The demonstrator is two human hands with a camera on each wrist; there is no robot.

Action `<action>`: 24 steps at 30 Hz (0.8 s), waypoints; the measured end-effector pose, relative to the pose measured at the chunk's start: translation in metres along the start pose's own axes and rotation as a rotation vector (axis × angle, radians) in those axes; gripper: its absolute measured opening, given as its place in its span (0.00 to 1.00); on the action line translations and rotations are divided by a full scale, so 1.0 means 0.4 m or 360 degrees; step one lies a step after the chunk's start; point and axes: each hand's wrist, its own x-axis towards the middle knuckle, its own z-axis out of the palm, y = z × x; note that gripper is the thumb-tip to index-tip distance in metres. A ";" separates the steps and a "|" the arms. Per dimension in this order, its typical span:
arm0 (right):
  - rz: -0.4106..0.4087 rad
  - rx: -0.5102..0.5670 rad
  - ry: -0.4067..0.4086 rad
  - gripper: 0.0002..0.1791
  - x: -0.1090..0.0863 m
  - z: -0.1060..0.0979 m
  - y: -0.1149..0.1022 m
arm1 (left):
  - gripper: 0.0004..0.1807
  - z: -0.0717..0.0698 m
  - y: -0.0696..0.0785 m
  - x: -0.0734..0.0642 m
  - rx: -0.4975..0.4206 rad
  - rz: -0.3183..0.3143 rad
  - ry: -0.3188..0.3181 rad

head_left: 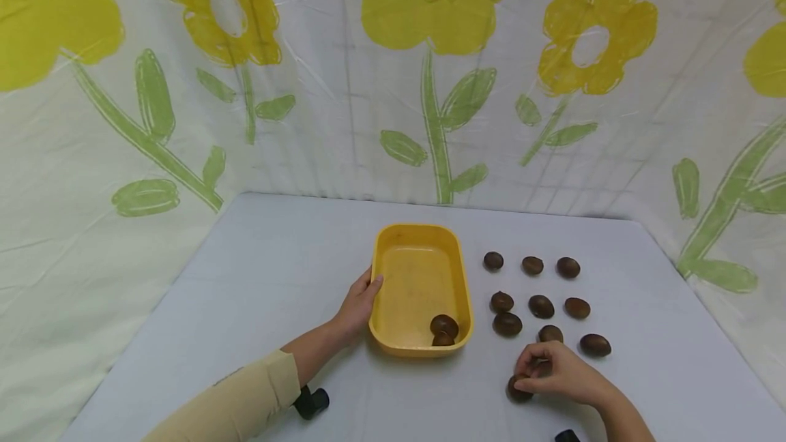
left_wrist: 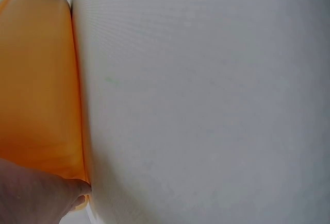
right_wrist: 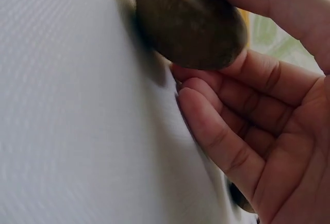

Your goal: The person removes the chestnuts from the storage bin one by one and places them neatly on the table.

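Note:
My left hand (head_left: 358, 305) grips the left side of a yellow rectangular tub (head_left: 463, 285), thumb over the rim. In the left wrist view the tub's outer wall (left_wrist: 36, 80) stands on the white tabletop, with the left hand (left_wrist: 36, 193) at its lower end. Two brown chestnuts (head_left: 444, 325) lie in the tub's near right corner. To the right, my right hand (head_left: 568, 372) pinches another chestnut (head_left: 519, 391) between thumb and fingers. Close up, this chestnut (right_wrist: 191, 26) is dark and oval, just over the cloth, with the other fingers of the right hand (right_wrist: 258, 110) curled beside it.
Several more chestnuts (head_left: 541, 306) lie in loose rows right of the tub; one chestnut (head_left: 550, 334) is just beyond the right hand. A white cloth covers the table (head_left: 276, 251). Behind it hangs a flower-printed curtain (head_left: 325, 121).

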 end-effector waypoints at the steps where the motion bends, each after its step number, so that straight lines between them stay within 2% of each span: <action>1: 0.0000 0.0003 -0.0001 0.05 0.000 -0.001 0.001 | 0.29 0.000 0.000 0.000 0.0002 -0.0003 0.0003; 7: 0.0064 0.0046 -0.0047 0.05 0.001 -0.003 0.003 | 0.29 0.000 0.000 0.000 0.0002 -0.0017 0.0003; 10: 0.0052 0.0033 -0.0041 0.05 0.002 -0.004 0.000 | 0.29 -0.001 0.001 0.001 -0.0001 -0.0017 0.0001; 14: 0.0020 -0.0076 0.0005 0.05 0.001 -0.012 -0.011 | 0.29 -0.003 0.003 0.001 0.0001 -0.0031 0.0004; 19: 0.0058 -0.0233 0.0058 0.09 0.002 -0.040 -0.045 | 0.29 -0.002 0.001 0.005 0.0011 -0.0077 0.0024; 24: 0.0007 -0.0264 0.0062 0.14 0.017 -0.072 -0.077 | 0.29 -0.001 -0.002 0.002 -0.0001 -0.0043 0.0006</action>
